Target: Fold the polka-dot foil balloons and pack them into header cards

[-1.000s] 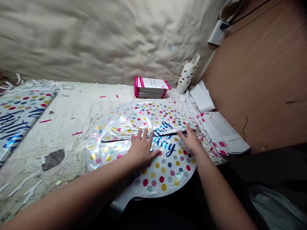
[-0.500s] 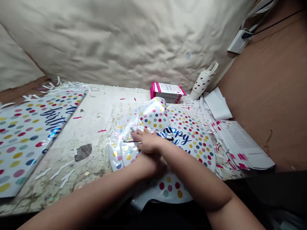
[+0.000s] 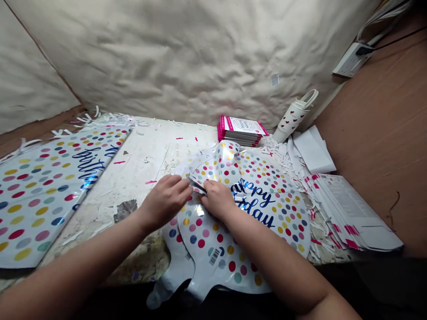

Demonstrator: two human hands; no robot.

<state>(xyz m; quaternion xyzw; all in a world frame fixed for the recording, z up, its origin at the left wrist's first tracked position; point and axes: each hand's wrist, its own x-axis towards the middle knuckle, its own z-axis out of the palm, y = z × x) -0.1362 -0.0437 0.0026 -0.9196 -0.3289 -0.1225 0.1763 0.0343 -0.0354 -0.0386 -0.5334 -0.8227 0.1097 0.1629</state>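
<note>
A flat white foil balloon (image 3: 283,195) with coloured dots and blue birthday lettering lies in front of me, its near tails over the table edge. More of the same balloons are under it. Part of the top one is folded over, and a thin dark line runs at the fold between my hands. My left hand (image 3: 168,200) is closed, fingertips pinching the foil at the left side. My right hand (image 3: 218,198) is closed on the fold near the middle, thumb and fingers together. A barcode (image 3: 214,256) shows below it.
Dotted foil sheets (image 3: 43,191) lie at the left. A stack of pink and white packets (image 3: 243,126) stands at the back beside a white tumbler with hearts (image 3: 293,118). Flat white packets (image 3: 360,209) and paper scraps lie right. A power socket (image 3: 352,60) hangs on the wall.
My hands were crossed flat over the fold; now they are apart, left hand drawn left, both pinching at the fold. The near tails and barcode have come into sight. The view has shifted slightly.
</note>
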